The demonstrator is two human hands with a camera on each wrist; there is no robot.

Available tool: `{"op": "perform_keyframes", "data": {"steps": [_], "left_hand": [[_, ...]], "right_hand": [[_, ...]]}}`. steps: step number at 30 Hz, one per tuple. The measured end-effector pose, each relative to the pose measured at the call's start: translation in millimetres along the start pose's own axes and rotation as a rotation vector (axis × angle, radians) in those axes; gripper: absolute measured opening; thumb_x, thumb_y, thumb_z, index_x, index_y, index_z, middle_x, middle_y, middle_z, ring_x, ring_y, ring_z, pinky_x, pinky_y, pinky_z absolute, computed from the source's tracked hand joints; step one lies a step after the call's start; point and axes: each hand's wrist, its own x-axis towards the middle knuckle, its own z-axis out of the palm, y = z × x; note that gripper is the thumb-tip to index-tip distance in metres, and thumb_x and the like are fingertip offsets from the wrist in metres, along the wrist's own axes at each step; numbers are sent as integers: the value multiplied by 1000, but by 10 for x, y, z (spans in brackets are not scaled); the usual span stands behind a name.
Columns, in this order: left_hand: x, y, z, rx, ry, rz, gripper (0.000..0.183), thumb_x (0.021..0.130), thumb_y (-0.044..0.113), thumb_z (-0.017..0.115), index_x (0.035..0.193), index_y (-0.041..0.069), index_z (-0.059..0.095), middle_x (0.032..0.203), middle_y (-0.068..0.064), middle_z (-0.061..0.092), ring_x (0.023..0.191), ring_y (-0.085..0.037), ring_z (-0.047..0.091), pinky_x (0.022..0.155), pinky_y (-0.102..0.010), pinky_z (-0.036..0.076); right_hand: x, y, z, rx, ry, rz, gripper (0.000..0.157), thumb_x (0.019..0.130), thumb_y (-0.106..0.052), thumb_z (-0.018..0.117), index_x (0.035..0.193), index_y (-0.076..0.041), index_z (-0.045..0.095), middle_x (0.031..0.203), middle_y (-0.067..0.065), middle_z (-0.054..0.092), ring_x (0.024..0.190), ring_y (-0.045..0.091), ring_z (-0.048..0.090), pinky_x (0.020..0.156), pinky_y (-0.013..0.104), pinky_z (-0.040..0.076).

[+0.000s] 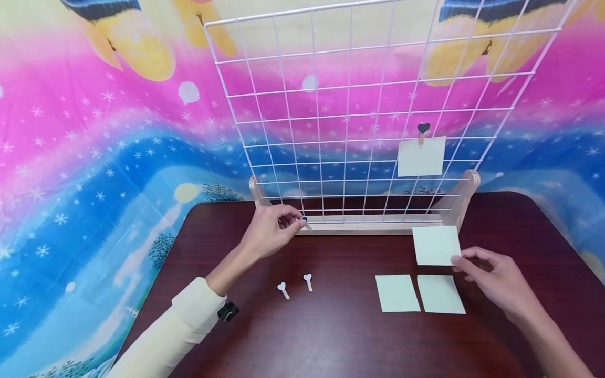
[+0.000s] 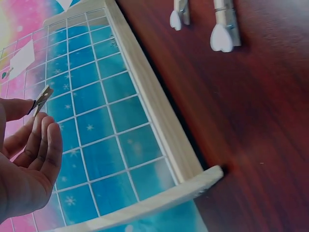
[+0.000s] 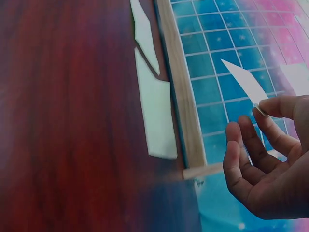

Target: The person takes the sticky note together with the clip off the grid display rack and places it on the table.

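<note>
Between thumb and forefinger my left hand (image 1: 271, 229) pinches a small wooden clothespin (image 2: 43, 99) with a dark heart, held up before the foot of the white wire grid (image 1: 331, 113). My right hand (image 1: 493, 278) pinches a pale green paper note (image 1: 436, 245) by its lower right corner, raised in front of the grid's right side. Higher on the grid, another note (image 1: 421, 160) hangs from a clothespin with a dark heart (image 1: 423, 128). Two clothespins with white hearts, a left one (image 1: 283, 290) and a right one (image 1: 308, 282), lie on the table near my left forearm.
Two more pale notes, a left one (image 1: 397, 293) and a right one (image 1: 441, 294), lie side by side on the dark red table (image 1: 321, 336). A wooden base (image 1: 368, 228) with upright side pieces carries the grid. Behind it hangs a colourful printed cloth (image 1: 142, 121).
</note>
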Motion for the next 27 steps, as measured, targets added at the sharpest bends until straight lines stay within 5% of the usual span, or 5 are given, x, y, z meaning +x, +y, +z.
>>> {"op": "perform_keyframes", "data": {"steps": [10,27], "left_hand": [[-206,-140,-11,24,-11,-64,6,95,19,80,95,15,83,80,3,75,68,-5,65,66,-22,56],[-611,-358,-56,33,-104,-217,6,95,21,80,95,15,83,79,7,75,70,-4,66,70,-22,56]], "right_hand": [[-164,318,-177,-33,-20,66,41,109,-38,64,121,0,71,92,-14,78,79,4,72,68,25,54],[-310,618,-309,-93,-25,168,52,111,-44,59,126,5,67,101,5,80,76,1,69,68,23,57]]}}
